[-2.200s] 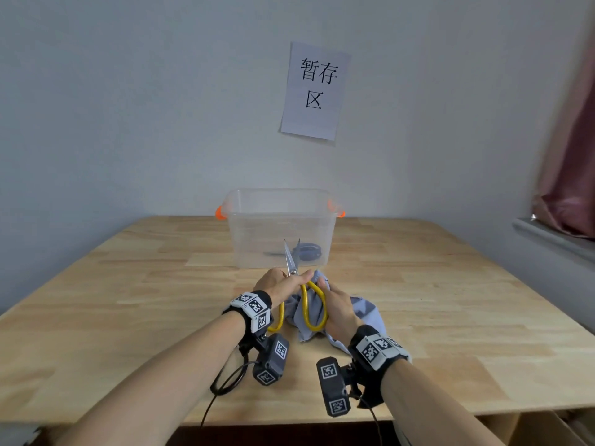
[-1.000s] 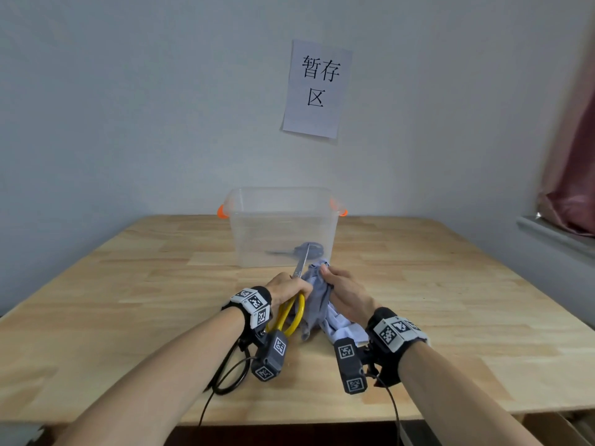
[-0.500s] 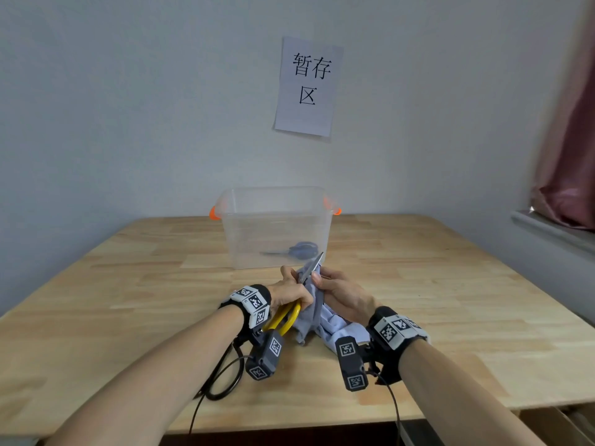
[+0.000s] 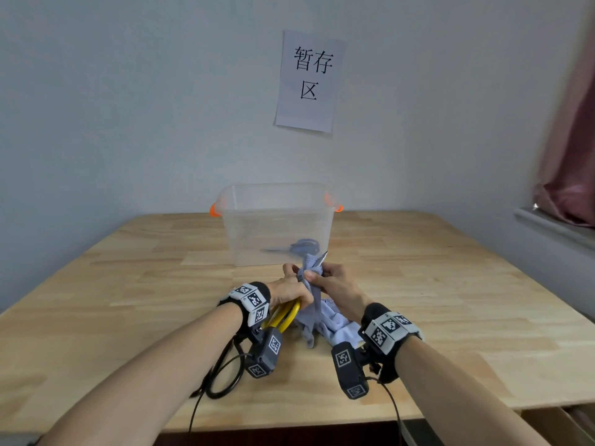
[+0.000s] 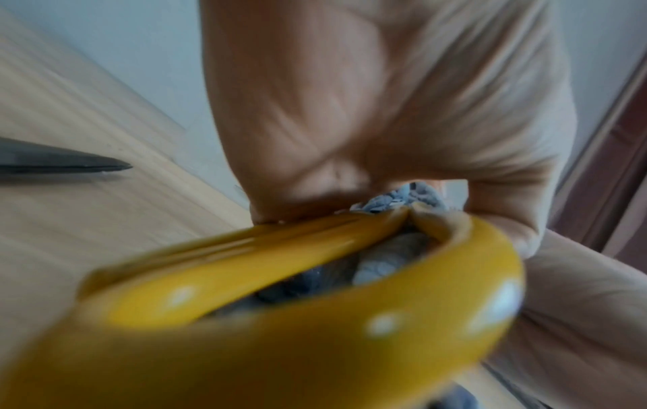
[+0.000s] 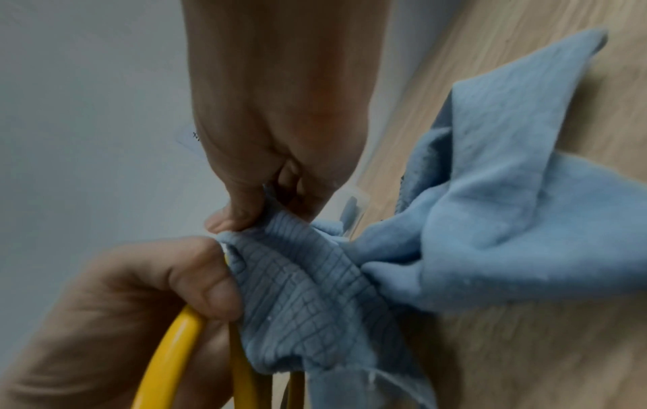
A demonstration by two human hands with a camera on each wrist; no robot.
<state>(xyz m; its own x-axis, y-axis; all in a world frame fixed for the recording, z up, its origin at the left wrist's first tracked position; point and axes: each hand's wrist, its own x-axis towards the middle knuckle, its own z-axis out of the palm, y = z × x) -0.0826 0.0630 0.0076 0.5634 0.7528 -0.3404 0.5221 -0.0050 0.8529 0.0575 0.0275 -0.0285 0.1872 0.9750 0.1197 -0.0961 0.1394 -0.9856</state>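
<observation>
Scissors (image 4: 286,314) with yellow loop handles sit in my left hand (image 4: 287,292). Its fingers are curled tight round the handles, low over the table (image 4: 128,284) and not far from its near edge. The left wrist view shows the two loops pressed together, with a fold of cloth (image 4: 325,324) visible through them. The blades run up and away toward one o'clock, and only the thin steel tip shows, poking out past the top of the blue cloth bunched round them. My right hand (image 4: 336,289) lies just beside the left, at three o'clock of it, thumb and fingertips pinching the cloth against the blades. In the right wrist view the ribbed edge of the cloth is squeezed between my thumb and forefinger, right up against my left thumb. How the blades stand under the cloth I cannot tell. The rest of the cloth hangs down and trails toward five o'clock, lying crumpled on the wood in front of my right wrist. Near my hands, at twelve o'clock, stands a clear plastic box (image 4: 277,226) with orange grips, and a second pair (image 4: 302,245) with blue handles lies on its floor. Higher at twelve o'clock a paper sheet (image 4: 310,114) with printed characters hangs on the wall, and a dark red curtain (image 4: 573,156) hangs far off at two o'clock.
</observation>
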